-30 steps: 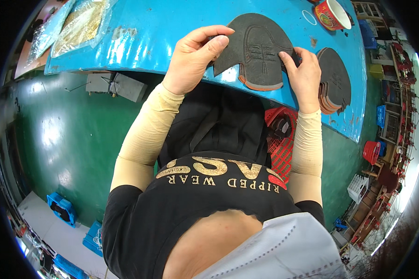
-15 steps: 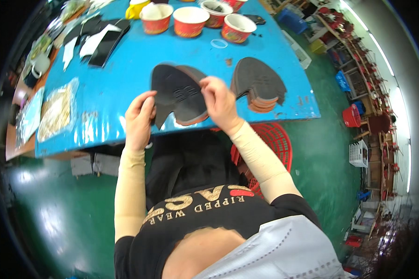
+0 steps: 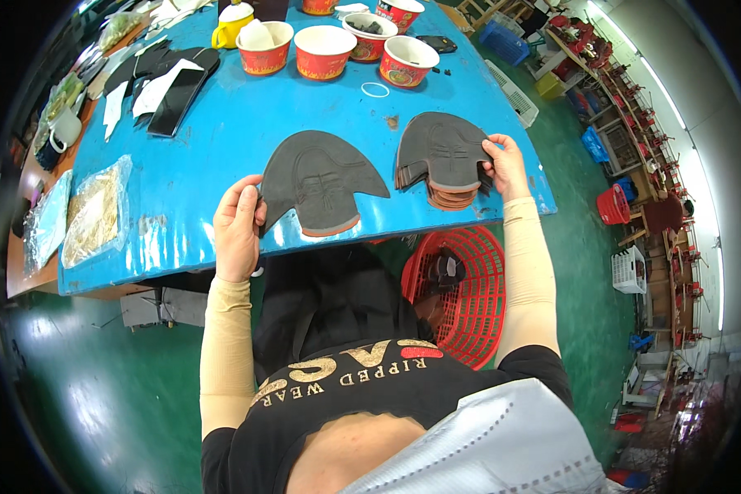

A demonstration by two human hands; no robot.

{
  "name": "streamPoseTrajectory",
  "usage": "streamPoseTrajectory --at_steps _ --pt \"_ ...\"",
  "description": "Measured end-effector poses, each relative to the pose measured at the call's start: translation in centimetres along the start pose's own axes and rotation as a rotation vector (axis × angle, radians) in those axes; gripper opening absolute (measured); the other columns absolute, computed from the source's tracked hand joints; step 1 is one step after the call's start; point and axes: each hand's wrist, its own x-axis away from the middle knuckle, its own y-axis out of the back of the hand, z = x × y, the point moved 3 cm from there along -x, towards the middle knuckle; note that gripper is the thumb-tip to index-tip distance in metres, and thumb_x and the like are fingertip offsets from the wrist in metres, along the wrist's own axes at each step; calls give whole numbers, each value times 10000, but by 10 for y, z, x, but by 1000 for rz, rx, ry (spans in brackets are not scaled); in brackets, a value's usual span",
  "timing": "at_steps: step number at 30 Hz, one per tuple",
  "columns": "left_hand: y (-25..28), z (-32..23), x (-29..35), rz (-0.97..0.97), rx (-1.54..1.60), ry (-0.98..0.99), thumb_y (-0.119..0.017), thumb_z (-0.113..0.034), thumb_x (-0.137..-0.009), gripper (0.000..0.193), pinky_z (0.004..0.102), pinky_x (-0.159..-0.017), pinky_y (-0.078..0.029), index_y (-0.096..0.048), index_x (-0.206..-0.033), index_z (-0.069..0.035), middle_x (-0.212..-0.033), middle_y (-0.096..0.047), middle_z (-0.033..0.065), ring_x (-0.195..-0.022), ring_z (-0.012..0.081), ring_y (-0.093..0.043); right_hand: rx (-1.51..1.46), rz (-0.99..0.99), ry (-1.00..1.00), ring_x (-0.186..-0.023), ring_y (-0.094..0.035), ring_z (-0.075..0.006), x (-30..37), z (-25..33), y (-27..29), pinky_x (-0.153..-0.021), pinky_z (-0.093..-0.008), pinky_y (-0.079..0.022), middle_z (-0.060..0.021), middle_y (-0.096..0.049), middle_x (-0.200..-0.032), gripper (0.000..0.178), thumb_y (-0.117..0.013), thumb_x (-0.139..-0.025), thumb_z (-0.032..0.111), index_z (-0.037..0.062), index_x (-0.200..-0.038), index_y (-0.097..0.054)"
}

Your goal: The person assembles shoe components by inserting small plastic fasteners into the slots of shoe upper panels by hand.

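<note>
A dark grey, curved shoe upper piece (image 3: 317, 169) with embossed lines and a brown edge lies at the table's near edge, perhaps over others of its kind. My left hand (image 3: 239, 230) pinches its left rim between thumb and fingers. To the right sits a stack of like upper pieces (image 3: 443, 144), its layered brown edges showing at the front. The thumb and fingers of my right hand (image 3: 508, 171) close on the right edge of the stack's top piece; how many layers they grip is hidden.
Red paper bowls (image 3: 321, 53) and a yellow cup (image 3: 233, 25) stand at the back of the blue table (image 3: 198, 181). A black phone (image 3: 175, 103) and a clear bag (image 3: 99, 214) lie on the left. Below the near edge is a red basket (image 3: 476, 309).
The left upper piece, tilted between both hands before, now lies flatter at the table edge. My right hand has let go of it and moved right to the stack.
</note>
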Motion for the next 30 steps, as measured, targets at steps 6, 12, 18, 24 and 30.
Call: streamPoseTrajectory --at_steps 6,12,18,24,30 --pt "-3 -4 8 35 -122 -48 -507 -73 -928 249 183 -583 -330 -537 -1161 12 -740 -449 -41 -655 39 -393 -271 82 -18 -462 -467 -58 -22 3 28 -376 -179 -334 37 -548 -724 196 -666 -838 135 144 -986 -537" --pt "-4 -6 8 75 -195 -75 -464 -32 -918 287 193 -627 -348 -515 -1192 34 -752 -469 -16 -680 57 -413 -110 135 -24 -480 -470 -52 -18 -1 20 -384 -181 -322 38 -570 -705 187 -670 -835 150 119 -978 -553" --pt "-3 -7 10 81 -227 -83 -497 -15 -894 301 175 -601 -349 -528 -1192 4 -750 -480 -46 -668 24 -408 171 35 63 -506 -493 -60 -11 2 11 -429 -189 -359 14 -608 -730 183 -683 -817 157 93 -955 -582" --pt "-28 -8 20 6 -207 -220 -531 55 -858 315 171 -660 -389 -525 -1168 -4 -868 -516 -16 -747 28 -462 563 -334 709 -714 -558 -101 31 27 -4 -653 -228 -464 -30 -606 -810 161 -682 -816 128 54 -925 -591" --pt "-56 5 40 182 -106 59 -581 32 -861 219 201 -761 -437 -560 -1079 10 -976 -569 13 -862 61 -527 -15 579 478 -805 -588 -107 182 32 -154 -716 -246 -483 -40 -621 -914 163 -687 -795 55 26 -948 -640"
